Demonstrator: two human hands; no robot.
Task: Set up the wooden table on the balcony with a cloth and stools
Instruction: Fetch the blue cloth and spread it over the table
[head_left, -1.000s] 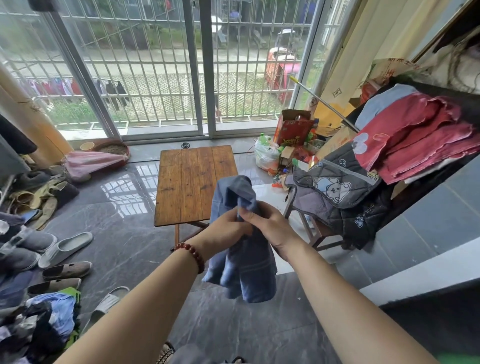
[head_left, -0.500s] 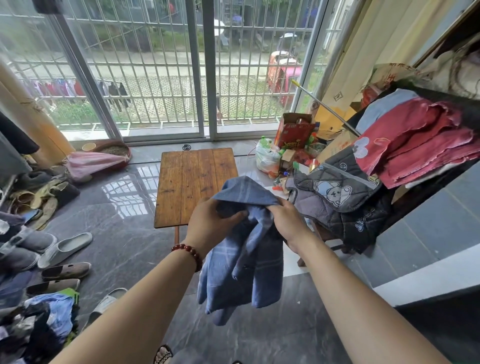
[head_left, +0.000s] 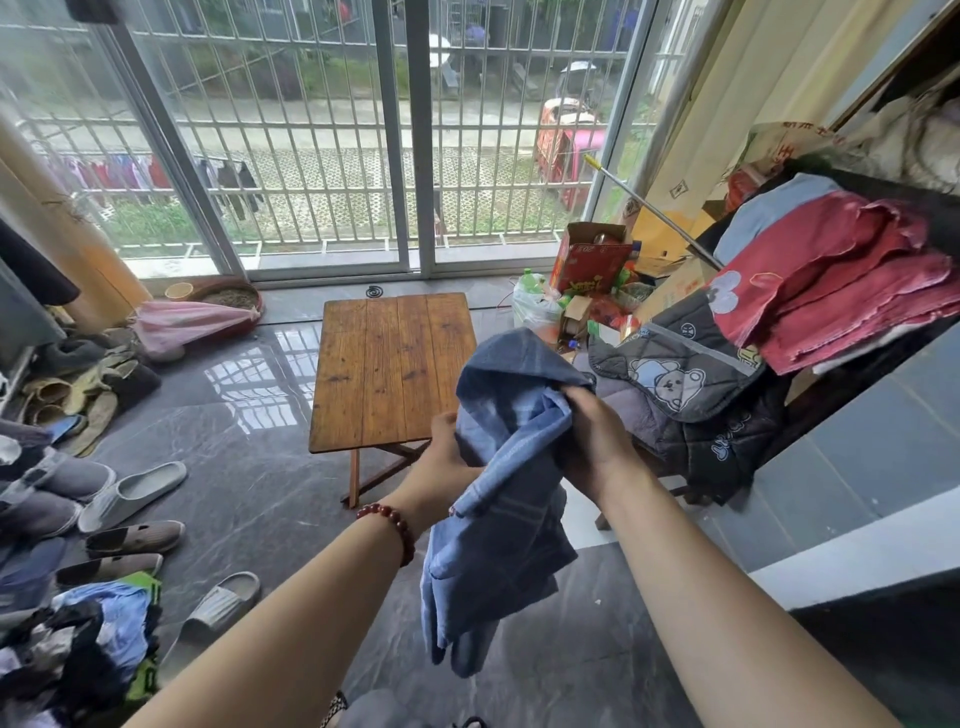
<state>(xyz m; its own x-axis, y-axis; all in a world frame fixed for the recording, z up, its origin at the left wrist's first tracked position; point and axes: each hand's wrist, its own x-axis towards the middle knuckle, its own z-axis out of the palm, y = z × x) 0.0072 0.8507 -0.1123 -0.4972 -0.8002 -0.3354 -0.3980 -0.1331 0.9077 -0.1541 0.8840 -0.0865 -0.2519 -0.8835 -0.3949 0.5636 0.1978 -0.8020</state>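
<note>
Blue cloth (head_left: 506, 499), bunched where both hands' fingers (head_left: 582, 402) pinch it, could land crooked on the far worktop (head_left: 389, 374).

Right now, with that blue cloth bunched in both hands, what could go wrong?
The blue cloth is held bunched by the left hand and right hand, its loose end dangling toward the floor, so it might drag. Spread carelessly, it could land crooked on the wooden table. Slippers scattered nearby look like a tripping hazard.
</note>
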